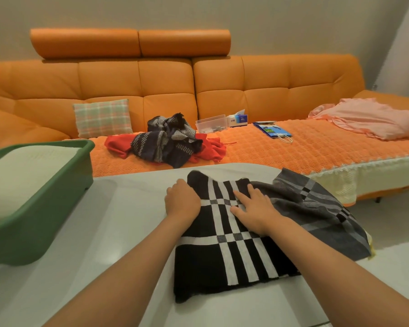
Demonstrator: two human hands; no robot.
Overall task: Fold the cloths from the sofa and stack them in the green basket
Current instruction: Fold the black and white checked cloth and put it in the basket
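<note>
folding step: left hand (182,201) fingers curl round checked cloth (234,263) edge; right hand (255,212) fingers flat, pressing it. next, probably: fold across.

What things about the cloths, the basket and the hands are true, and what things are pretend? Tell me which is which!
1. The green basket has nothing in it. False: a pale folded cloth lies inside.
2. The right hand lies with straight fingers on the black checked cloth. True.
3. The sofa is blue. False: it is orange.
4. A red cloth lies under a dark patterned cloth on the sofa. True.
5. The black checked cloth is on the sofa. False: it lies on the white table.
</note>
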